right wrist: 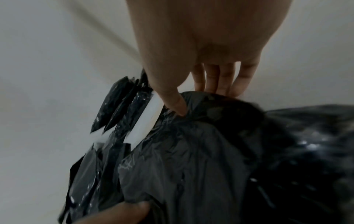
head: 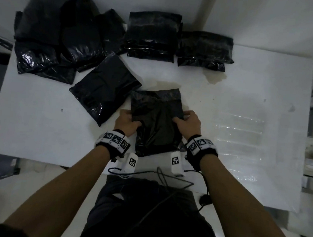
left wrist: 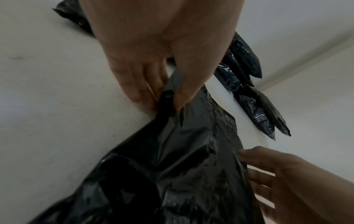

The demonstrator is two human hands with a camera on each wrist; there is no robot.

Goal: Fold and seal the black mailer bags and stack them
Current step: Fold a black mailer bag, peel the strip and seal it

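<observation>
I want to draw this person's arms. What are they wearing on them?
Bare arms, no sleeves. Each wrist has a black band with white squares showing black checker-like markings. A small white box with the same marking sits under each wrist, and thin black cables run back from them toward the body.

Both arms stretched forward, bare, a black-and-white band round each wrist. Left hand [head: 127,120] curled, thumb on top and fingers [left wrist: 134,84] below, pinching the left edge of the mailer bag [head: 156,122]. Right hand [head: 187,122] curled likewise, thumb pressed down, pinching the right edge.
</observation>
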